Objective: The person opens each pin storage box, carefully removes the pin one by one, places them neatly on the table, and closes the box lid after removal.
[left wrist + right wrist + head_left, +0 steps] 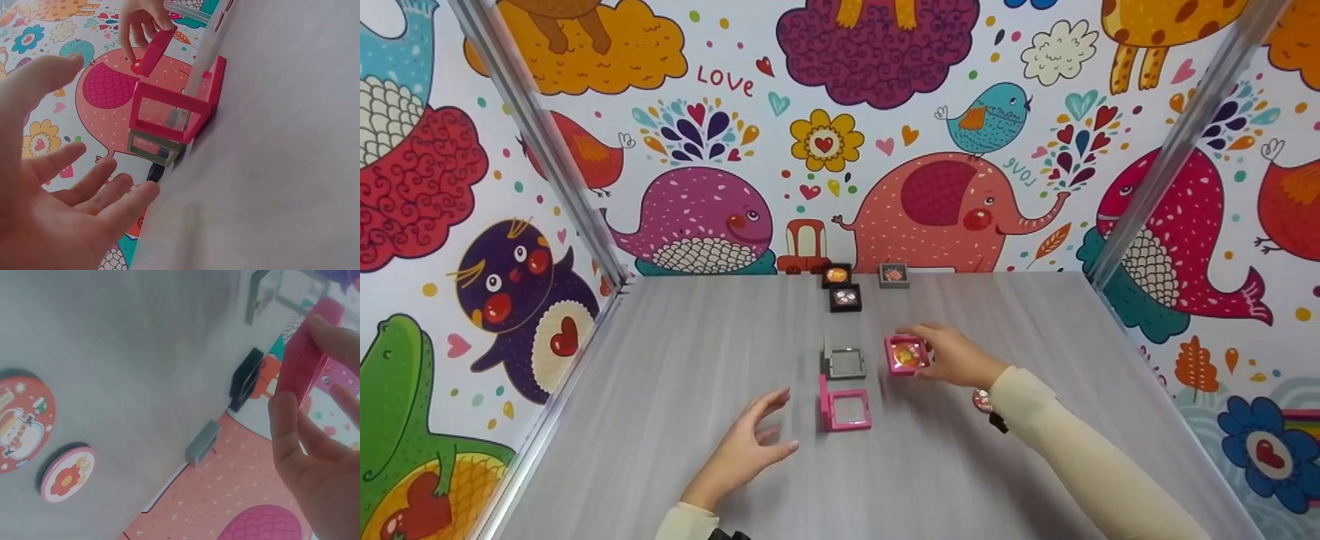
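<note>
My right hand (952, 356) holds a small pink square display case (906, 355) by its edges, above the table. A round orange-and-yellow badge shows through its clear window. In the right wrist view the thumb and fingers pinch the pink case (306, 354) from opposite sides. My left hand (746, 446) hovers empty, fingers spread and relaxed, left of a second pink case (849, 410) whose lid stands upright. Just behind that one sits an olive-grey case (846, 363), also opened. In the left wrist view the open pink case (163, 112) is beyond the fingertips.
At the back lie two black cases (846, 298) holding badges and a grey case (894, 276) with a badge. Loose round badges, one red (22, 427) and one with a flower (68, 475), lie near the right forearm. Patterned walls (705, 217) enclose the grey table (720, 337).
</note>
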`<state>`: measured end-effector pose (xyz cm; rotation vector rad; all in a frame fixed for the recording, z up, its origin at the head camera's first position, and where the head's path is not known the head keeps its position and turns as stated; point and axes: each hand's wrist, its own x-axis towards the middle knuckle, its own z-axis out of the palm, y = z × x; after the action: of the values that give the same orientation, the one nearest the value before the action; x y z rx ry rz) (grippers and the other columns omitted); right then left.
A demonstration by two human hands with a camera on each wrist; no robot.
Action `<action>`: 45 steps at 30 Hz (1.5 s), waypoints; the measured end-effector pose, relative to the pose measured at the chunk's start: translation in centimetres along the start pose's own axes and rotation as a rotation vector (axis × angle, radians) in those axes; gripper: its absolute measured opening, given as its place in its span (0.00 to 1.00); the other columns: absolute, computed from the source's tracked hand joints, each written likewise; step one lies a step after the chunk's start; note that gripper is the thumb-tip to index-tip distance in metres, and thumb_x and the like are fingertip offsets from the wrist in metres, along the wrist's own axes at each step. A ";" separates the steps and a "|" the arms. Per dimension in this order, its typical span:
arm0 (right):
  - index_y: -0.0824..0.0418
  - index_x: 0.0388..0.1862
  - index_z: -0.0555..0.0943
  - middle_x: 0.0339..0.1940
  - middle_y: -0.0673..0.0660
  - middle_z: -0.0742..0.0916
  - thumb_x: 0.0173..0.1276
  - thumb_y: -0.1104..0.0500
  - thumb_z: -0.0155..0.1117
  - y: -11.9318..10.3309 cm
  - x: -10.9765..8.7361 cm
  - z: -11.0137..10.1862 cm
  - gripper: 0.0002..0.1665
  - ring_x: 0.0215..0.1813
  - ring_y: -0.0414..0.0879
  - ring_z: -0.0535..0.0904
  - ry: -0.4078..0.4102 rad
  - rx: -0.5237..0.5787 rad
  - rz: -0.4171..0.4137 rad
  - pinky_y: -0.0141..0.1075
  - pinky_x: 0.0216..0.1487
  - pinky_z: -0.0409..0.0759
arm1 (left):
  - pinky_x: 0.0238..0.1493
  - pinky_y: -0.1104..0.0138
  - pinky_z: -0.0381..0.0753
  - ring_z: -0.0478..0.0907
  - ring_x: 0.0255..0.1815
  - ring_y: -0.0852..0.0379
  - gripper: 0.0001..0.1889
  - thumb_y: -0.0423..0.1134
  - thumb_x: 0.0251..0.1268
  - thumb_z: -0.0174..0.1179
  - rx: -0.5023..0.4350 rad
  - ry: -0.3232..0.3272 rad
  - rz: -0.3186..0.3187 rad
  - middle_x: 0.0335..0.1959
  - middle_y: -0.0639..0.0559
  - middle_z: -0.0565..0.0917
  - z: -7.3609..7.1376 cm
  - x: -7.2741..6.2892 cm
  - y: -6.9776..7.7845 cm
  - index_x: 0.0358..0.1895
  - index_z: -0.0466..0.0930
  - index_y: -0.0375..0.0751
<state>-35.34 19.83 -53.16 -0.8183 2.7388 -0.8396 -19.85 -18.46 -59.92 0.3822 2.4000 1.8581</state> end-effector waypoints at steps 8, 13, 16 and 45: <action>0.45 0.79 0.76 0.69 0.56 0.82 0.62 0.59 0.88 -1.5 -1.9 0.2 0.48 0.64 0.54 0.80 -0.008 0.023 -0.038 0.50 0.58 0.88 | 0.74 0.51 0.74 0.62 0.82 0.37 0.44 0.41 0.68 0.78 0.027 -0.026 0.032 0.79 0.35 0.68 1.0 0.4 1.1 0.83 0.65 0.41; 0.48 0.77 0.77 0.68 0.56 0.83 0.60 0.62 0.88 -2.5 -2.6 0.1 0.47 0.62 0.54 0.82 0.014 0.040 -0.062 0.47 0.53 0.90 | 0.74 0.51 0.75 0.63 0.82 0.38 0.43 0.41 0.68 0.78 0.053 -0.019 0.060 0.79 0.39 0.69 1.7 1.2 2.5 0.82 0.66 0.40; 0.51 0.77 0.77 0.66 0.56 0.84 0.60 0.61 0.88 -3.0 -2.9 -0.2 0.47 0.58 0.51 0.83 0.026 0.042 -0.077 0.43 0.50 0.91 | 0.73 0.54 0.75 0.64 0.81 0.40 0.43 0.42 0.69 0.78 0.067 -0.021 0.092 0.79 0.42 0.70 2.3 1.9 3.7 0.82 0.66 0.42; 0.45 0.76 0.76 0.64 0.47 0.78 0.66 0.58 0.81 -5.6 -3.1 1.1 0.41 0.64 0.47 0.76 0.064 0.213 -0.190 0.43 0.60 0.86 | 0.62 0.60 0.85 0.75 0.68 0.50 0.41 0.43 0.67 0.79 0.074 0.044 0.156 0.66 0.49 0.74 8.3 9.1 7.7 0.81 0.70 0.43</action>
<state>-29.88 17.16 -50.94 -1.0332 2.5932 -1.1895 -25.74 -6.60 -53.90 0.5559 2.5414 1.8597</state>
